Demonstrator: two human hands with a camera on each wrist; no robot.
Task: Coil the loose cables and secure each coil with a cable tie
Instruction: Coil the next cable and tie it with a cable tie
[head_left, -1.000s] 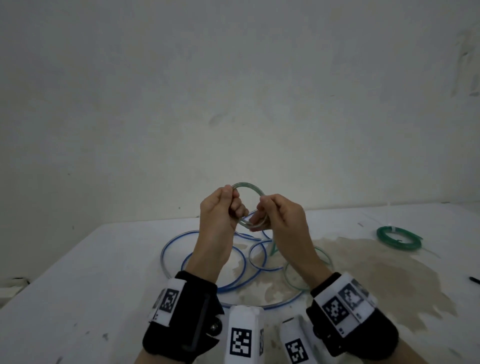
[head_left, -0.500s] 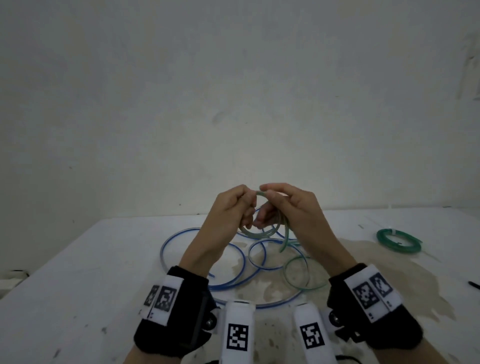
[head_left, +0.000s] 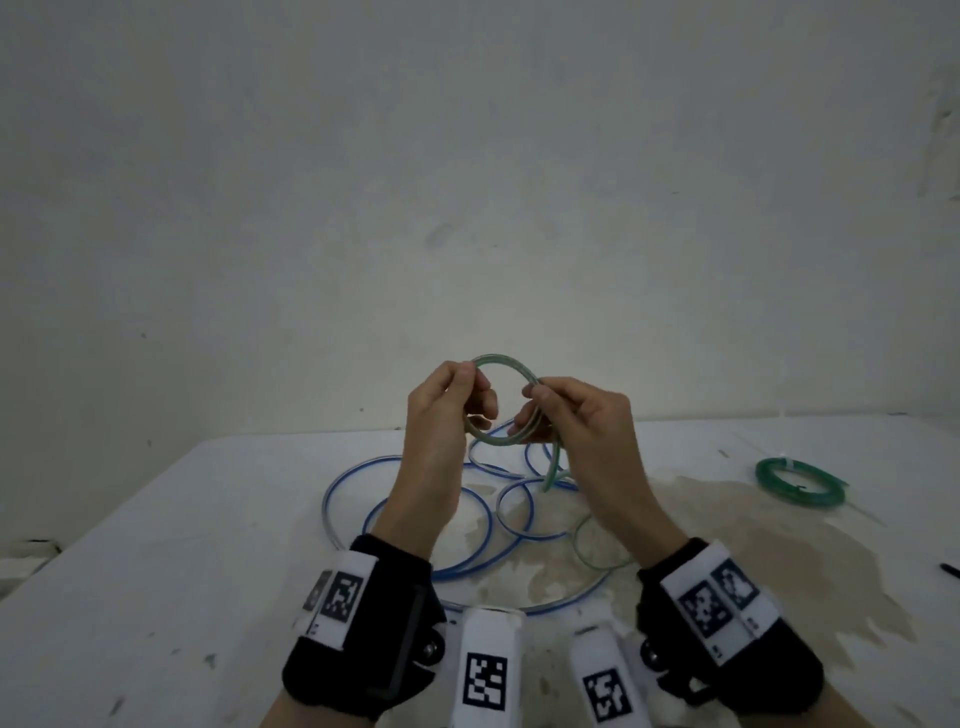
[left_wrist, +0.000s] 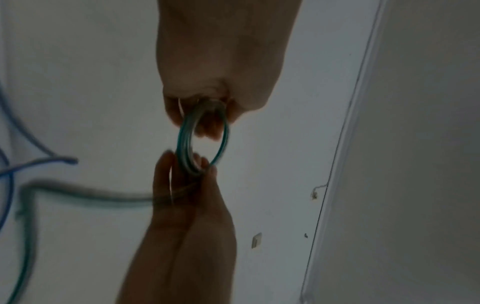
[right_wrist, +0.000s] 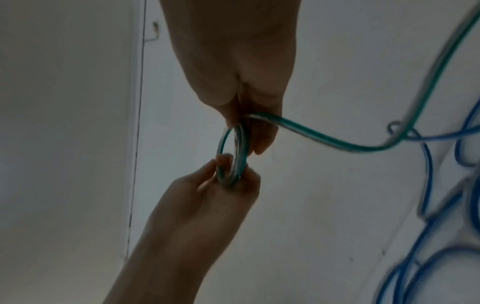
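Both hands hold a small coil of green cable (head_left: 501, 366) up above the white table (head_left: 156, 545). My left hand (head_left: 457, 395) pinches the coil's left side, also seen close up as the green ring (left_wrist: 202, 139). My right hand (head_left: 550, 410) pinches the right side of the green ring (right_wrist: 232, 152). The cable's loose tail (head_left: 553, 470) hangs from the right hand down to the table, where it ends in a slack green loop (head_left: 597, 545). A loose blue cable (head_left: 410, 519) lies in wide loops on the table under the hands.
A finished green coil (head_left: 800, 480) with a white tie lies at the table's right. A brown stain (head_left: 727, 545) covers the table's middle right. A small dark object (head_left: 949, 569) lies at the right edge. A bare wall stands behind.
The hands drew together and then apart again, and another turn of green cable went onto the coil. Less green cable lies loose on the table now.
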